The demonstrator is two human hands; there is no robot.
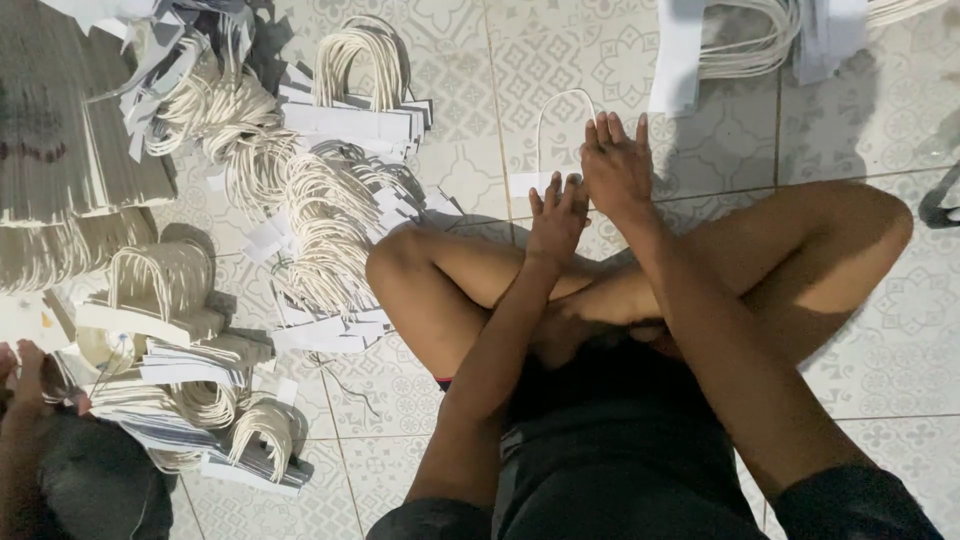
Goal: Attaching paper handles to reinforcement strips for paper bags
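Crossed legs [640, 290] fill the near view, the person sitting on the patterned tile floor [900, 330] with both arms stretched out over the knees. Both hands are down flat on one paper handle strip [528, 183], a white strip with a cord loop [560, 110] arching away from it, lying on the tiles just beyond the knees. Left hand [556, 215] has its fingers spread and pressed on the strip, gripping nothing. Right hand [615, 170] lies palm-down beside it with fingers straight and close together, also gripping nothing, just bearing down.

My read: this is a pressing step, and it goes best with flat palms and even weight along the whole strip, so both cord ends stay trapped under the paper. Keeping the left hand steady while the right smooths outward would likely avoid skewing the loop.

Off to the left, heaps of finished handles [330, 220] are piled on the tiles, with stacked flat paper [60, 150] at the far edge. Another person's hand [25, 370] works at the lower left, among more handle bundles [200, 400]. More strips and loops [740, 45] sit at top right.
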